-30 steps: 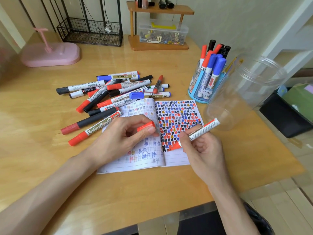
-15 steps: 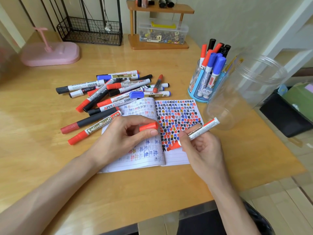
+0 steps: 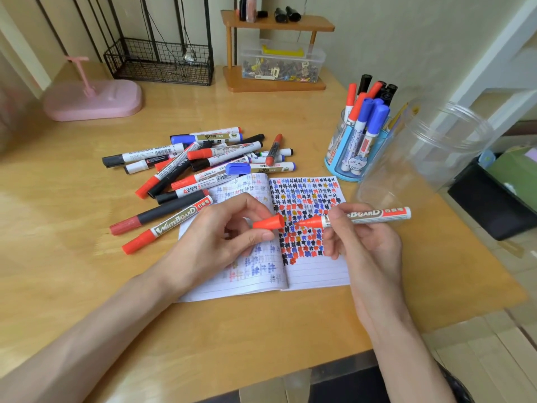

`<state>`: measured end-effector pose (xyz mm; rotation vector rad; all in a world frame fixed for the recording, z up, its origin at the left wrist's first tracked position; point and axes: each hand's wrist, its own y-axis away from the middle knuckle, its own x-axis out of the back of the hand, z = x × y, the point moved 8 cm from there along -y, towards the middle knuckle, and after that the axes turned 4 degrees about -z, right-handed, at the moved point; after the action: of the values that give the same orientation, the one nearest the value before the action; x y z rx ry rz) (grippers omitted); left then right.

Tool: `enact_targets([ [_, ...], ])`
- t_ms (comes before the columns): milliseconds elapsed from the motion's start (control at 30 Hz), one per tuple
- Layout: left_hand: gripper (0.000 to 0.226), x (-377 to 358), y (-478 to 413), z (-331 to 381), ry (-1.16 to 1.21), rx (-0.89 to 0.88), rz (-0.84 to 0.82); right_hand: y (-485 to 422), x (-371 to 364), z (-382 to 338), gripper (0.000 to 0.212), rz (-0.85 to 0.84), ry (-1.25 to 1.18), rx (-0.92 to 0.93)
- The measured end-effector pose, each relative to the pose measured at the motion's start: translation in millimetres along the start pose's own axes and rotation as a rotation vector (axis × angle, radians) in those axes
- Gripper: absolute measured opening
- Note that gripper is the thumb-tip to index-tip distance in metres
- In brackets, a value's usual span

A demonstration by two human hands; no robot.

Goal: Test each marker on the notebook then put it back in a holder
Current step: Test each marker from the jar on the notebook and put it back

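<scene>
An open notebook point(image 3: 313, 274) lies on the desk, its right page covered with red, blue and black marks. My right hand point(image 3: 363, 242) holds a red whiteboard marker point(image 3: 366, 216) level above the page, tip pointing left. My left hand point(image 3: 220, 237) pinches the marker's red cap point(image 3: 268, 222), its open end facing the tip a short gap away. A pile of several markers point(image 3: 203, 164) lies behind the notebook. A blue holder point(image 3: 345, 161) at the right has several markers standing in it.
A large clear plastic jar point(image 3: 427, 158) stands right of the blue holder, near the desk's right edge. A pink stand point(image 3: 93, 97), a black wire basket point(image 3: 159, 62) and a wooden shelf with a clear box point(image 3: 279, 65) line the back.
My right hand lifted the marker off the page and turned it level, tip to the left. My left hand raised the cap toward the tip.
</scene>
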<state>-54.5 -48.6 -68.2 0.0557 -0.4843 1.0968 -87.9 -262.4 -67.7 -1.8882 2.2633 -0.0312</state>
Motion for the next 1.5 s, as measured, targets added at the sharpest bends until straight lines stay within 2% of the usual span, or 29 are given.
enact_targets([
  [67,0.014,1,0,-1,0.022,0.01,0.01,-3,-2,2,0.005,-0.018,-0.002,-0.004],
  [400,0.014,-1,-1,-1,-0.022,-0.009,0.005,1,-20,3,0.017,-0.11,-0.012,0.026],
  [533,0.016,-3,0,0,-0.018,0.001,0.021,3,-33,3,0.005,-0.216,0.036,0.058],
  [1033,0.008,-8,2,6,0.067,-0.012,0.086,2,-36,2,0.006,-0.208,0.015,0.122],
  [1133,0.003,-12,2,6,0.084,-0.004,0.05,2,-36,5,0.005,-0.211,0.027,0.103],
  [1267,0.009,-12,-4,7,0.085,0.005,0.025,0,-31,5,0.013,-0.173,0.02,0.02],
  [1300,0.011,-10,-5,9,0.066,-0.006,0.044,0,-30,4,0.02,-0.152,-0.006,-0.002],
  [1367,0.013,-6,-6,11,0.061,-0.016,0.094,-1,-26,0,0.048,-0.104,-0.101,-0.027],
  [1433,0.015,0,-4,9,0.085,-0.015,0.146,-2,-16,-5,0.068,-0.043,-0.135,0.013],
  [1500,0.018,6,-1,8,0.076,-0.023,0.186,-5,-5,-18,0.072,-0.005,0.059,0.156],
])
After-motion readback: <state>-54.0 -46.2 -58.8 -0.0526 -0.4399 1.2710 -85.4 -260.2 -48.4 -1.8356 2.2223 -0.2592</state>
